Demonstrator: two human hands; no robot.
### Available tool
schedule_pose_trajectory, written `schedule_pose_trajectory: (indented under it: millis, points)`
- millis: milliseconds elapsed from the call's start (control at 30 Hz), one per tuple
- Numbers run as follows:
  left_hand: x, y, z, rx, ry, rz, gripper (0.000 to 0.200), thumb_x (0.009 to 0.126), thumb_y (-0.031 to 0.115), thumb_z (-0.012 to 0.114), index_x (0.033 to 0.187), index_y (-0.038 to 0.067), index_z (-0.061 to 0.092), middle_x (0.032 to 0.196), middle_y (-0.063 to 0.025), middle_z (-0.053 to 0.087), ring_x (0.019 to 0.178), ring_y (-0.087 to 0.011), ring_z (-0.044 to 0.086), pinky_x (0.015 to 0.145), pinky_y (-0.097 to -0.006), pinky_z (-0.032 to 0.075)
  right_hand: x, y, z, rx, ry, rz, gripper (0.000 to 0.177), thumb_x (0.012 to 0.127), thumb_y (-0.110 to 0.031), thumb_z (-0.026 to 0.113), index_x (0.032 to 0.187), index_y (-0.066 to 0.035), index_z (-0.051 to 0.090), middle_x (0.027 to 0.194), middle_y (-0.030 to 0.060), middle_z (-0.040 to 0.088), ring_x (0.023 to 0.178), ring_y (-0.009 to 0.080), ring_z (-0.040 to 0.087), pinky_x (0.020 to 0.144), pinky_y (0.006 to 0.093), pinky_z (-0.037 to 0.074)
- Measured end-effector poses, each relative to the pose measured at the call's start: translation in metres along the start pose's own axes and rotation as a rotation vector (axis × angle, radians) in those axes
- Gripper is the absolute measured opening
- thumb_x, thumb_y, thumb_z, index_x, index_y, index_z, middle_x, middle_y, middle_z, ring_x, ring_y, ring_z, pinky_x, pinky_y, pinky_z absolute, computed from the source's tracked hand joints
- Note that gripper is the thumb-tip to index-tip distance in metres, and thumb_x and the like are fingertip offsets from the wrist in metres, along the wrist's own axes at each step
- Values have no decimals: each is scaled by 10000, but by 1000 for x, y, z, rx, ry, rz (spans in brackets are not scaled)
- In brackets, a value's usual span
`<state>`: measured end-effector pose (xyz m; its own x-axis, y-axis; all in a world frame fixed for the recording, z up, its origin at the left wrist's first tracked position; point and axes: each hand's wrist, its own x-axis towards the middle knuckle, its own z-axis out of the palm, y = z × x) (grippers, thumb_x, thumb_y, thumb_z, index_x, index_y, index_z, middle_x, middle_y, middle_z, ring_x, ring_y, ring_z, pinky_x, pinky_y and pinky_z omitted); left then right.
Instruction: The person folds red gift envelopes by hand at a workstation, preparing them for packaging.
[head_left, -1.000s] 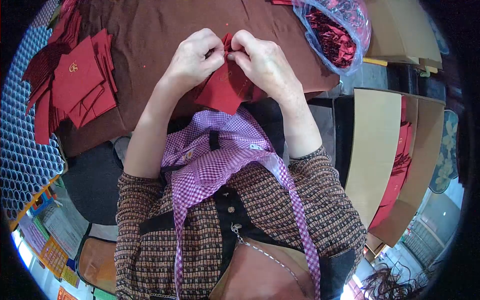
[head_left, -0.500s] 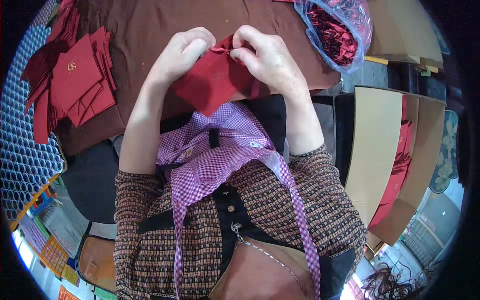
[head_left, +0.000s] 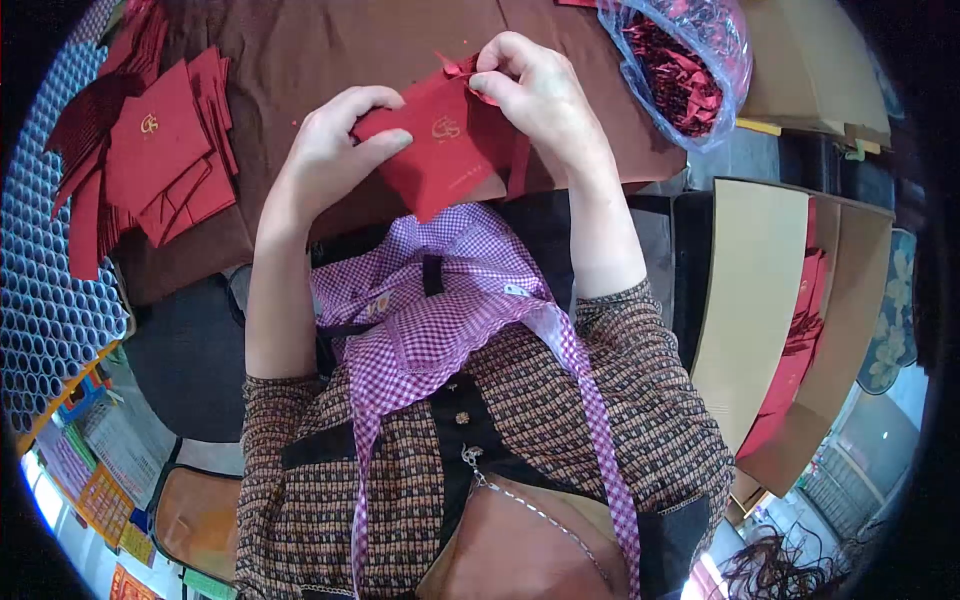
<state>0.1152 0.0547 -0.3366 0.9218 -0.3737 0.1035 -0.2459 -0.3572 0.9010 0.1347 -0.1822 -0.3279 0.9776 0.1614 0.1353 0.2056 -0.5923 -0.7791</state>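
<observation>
- Brown cloth covers the table (head_left: 270, 65); a pile of red envelopes (head_left: 155, 165), the top one gold-lettered, lies at its left end, reaching towards the near left corner.
- Just left of the table's middle, the left hand (head_left: 345, 140) has left the upper edge and now sits at the left side of the red envelope (head_left: 440, 155). Its thumb lies over the front; the other fingers are partly hidden, so I cannot tell how firmly it grips.
- That envelope hangs over the near edge of the table, gold emblem now plainly in sight: the work has gone from both hands at the upper edge to one.
- Its upper right corner stays with the right hand (head_left: 535, 95), thumb and forefinger pinching it beside a narrow red strip (head_left: 455, 66).
- Far right corner: a clear plastic bag (head_left: 738, 70) of red pieces (head_left: 685, 85).
- Right of the table, a cardboard box (head_left: 752, 290) holds more red pieces.
</observation>
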Motion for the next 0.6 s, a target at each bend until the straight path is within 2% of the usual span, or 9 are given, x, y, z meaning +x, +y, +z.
schedule_pose_trajectory:
  millis: [133,200,267,300,400,433,467,533,600]
  points:
    - [0,1,3,88,-61,11,242,815,94,675,1035,6,624,913,-116,679,879,-189,641,801,-313,493,-1,4,8,112,3,-1,137,840,-65,637,959,-1,617,748,41,633,631,69,565,566,225,444]
    - [0,-9,8,28,-5,-151,242,820,98,664,1034,-7,620,916,-120,673,872,-183,633,801,-314,491,-1,5,8,197,20,0,163,852,-67,629,1000,-1,618,776,39,640,633,66,569,552,213,443]
    - [1,-22,9,0,32,-130,244,825,99,658,1036,-18,615,919,-114,670,873,-175,623,802,-306,487,-5,3,0,428,1,212,184,875,-73,614,1046,-8,615,822,35,651,648,61,574,521,186,439]
    - [1,-27,8,-28,60,-107,247,830,100,651,1038,-28,610,923,-107,666,874,-167,613,803,-299,484,-6,0,-3,426,12,267,189,883,-74,606,1058,-3,615,834,40,654,619,49,555,478,174,416]
    - [0,-28,6,-59,9,-162,254,845,108,639,1048,-42,606,944,-70,660,903,-133,594,811,-268,472,-9,14,1,605,-36,278,220,887,-67,600,1089,20,602,835,41,654,568,52,541,467,185,418]
    - [0,-31,6,-58,12,-162,254,845,108,639,1048,-42,606,944,-70,660,903,-133,594,811,-268,472,-8,26,10,638,-6,162,314,889,-75,584,1181,35,548,819,54,646,522,58,527,463,192,425]
    - [1,-36,4,-155,0,-219,247,859,105,630,1060,-37,607,958,-53,654,912,-118,589,816,-255,466,-12,24,6,639,-7,159,314,889,-75,584,1181,35,548,819,54,646,522,58,527,463,192,425]
    - [0,-47,-1,-252,-11,-275,240,872,103,620,1072,-31,607,972,-37,649,922,-103,584,821,-242,460,-31,18,-15,735,-323,378,445,871,-114,597,1276,25,476,804,79,641,514,76,535,479,197,440]
    - [-2,-55,-5,-506,67,-248,219,899,94,601,1093,-9,605,986,-14,636,919,-82,577,829,-231,457,-54,31,-24,826,-445,380,617,797,-109,634,1351,25,401,741,80,605,509,97,524,480,208,425]
